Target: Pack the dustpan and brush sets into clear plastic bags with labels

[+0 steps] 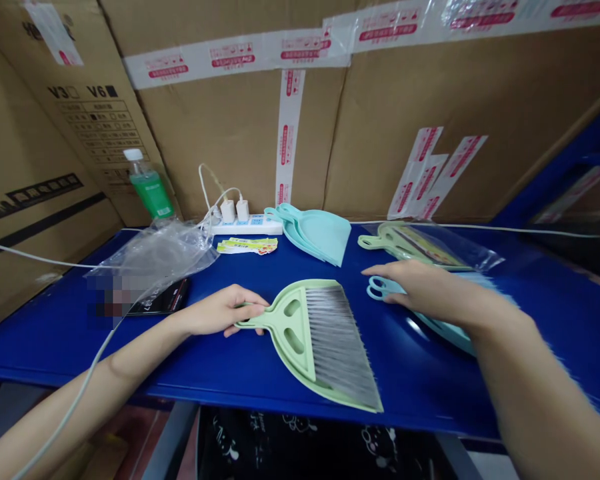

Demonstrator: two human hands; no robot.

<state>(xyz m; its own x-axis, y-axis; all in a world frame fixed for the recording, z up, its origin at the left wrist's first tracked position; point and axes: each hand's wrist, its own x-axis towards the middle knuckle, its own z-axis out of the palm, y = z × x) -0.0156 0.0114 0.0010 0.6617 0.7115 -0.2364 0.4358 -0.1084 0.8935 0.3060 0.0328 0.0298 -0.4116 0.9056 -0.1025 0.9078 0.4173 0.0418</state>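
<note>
A light green dustpan with a green hand brush (325,340) nested in it lies on the blue table (250,373), grey bristles toward me. My left hand (220,311) is closed round its handle at the left. My right hand (420,285) rests palm down, fingers stretched out, on a light blue brush and dustpan set (380,288), covering most of it; only the blue handle loops show by my fingers.
Stacked blue dustpans (317,233) lie behind the green set. A bagged green set (420,245) is at the back right. Clear plastic bags (155,257), a power strip with chargers (243,223), a green bottle (150,187), small labels (247,245) and cardboard boxes (430,120) stand behind.
</note>
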